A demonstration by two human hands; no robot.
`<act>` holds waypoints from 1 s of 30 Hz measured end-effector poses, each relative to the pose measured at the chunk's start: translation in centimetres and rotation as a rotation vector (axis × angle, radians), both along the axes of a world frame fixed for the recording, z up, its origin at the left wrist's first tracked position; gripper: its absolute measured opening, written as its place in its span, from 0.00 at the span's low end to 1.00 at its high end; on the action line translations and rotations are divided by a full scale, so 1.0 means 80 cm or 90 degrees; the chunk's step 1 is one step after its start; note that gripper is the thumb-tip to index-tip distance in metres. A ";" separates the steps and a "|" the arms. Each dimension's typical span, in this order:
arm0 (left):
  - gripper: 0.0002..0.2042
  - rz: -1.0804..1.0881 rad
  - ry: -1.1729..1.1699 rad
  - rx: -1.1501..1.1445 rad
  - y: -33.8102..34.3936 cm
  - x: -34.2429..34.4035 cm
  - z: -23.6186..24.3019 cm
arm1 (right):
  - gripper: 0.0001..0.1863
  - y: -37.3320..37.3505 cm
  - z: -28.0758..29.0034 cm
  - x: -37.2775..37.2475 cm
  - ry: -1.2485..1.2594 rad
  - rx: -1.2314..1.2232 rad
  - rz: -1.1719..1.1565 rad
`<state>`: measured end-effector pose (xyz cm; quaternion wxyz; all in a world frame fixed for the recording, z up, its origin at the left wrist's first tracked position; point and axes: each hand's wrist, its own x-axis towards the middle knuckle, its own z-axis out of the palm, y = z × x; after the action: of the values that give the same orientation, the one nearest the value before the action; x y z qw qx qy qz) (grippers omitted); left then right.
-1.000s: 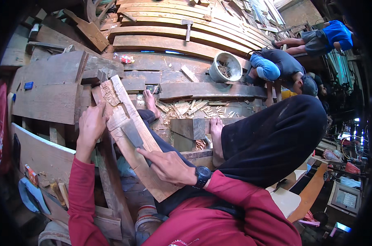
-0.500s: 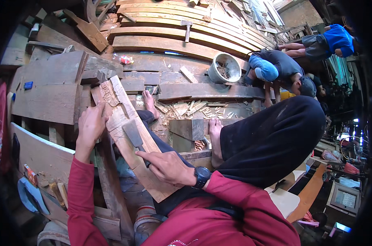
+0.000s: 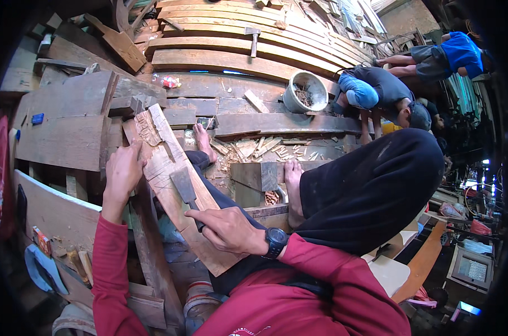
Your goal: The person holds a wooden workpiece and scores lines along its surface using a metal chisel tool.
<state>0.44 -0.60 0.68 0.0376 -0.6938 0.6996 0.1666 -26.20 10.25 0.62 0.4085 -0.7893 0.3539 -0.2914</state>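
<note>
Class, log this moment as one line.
Left hand: at edge of notched plank | right hand: grips chisel over plank | bucket: holds debris

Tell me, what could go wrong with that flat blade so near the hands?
The right hand holds the flat-bladed tool; if it slips, the edge might nick the left hand, which touches the board's side nearby.
The board lies partly over the person's leg, so it could shift.
Bare feet near scattered wood chips might pick up splinters.
</note>
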 end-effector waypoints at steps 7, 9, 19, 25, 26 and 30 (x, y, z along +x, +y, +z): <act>0.20 0.023 0.000 0.025 -0.003 -0.003 0.003 | 0.21 0.000 -0.004 0.000 0.009 -0.001 0.004; 0.21 0.031 0.004 0.048 -0.003 -0.005 0.007 | 0.21 -0.001 -0.006 -0.002 0.002 -0.006 -0.003; 0.22 0.031 0.005 0.024 -0.001 -0.004 0.003 | 0.25 0.002 -0.013 -0.005 0.056 -0.040 0.024; 0.22 0.026 0.002 0.033 -0.001 -0.003 0.002 | 0.31 -0.004 -0.003 -0.004 0.116 0.055 0.014; 0.22 0.032 -0.001 0.042 -0.001 -0.003 0.002 | 0.32 -0.006 -0.008 -0.004 0.148 0.068 0.015; 0.22 0.044 -0.002 0.052 -0.003 -0.006 0.011 | 0.33 -0.002 0.014 0.002 0.046 0.002 0.029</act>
<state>-0.05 -0.87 1.60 0.0611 -0.7156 0.6678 0.1956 -26.08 10.06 1.73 0.4030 -0.8068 0.3505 -0.2525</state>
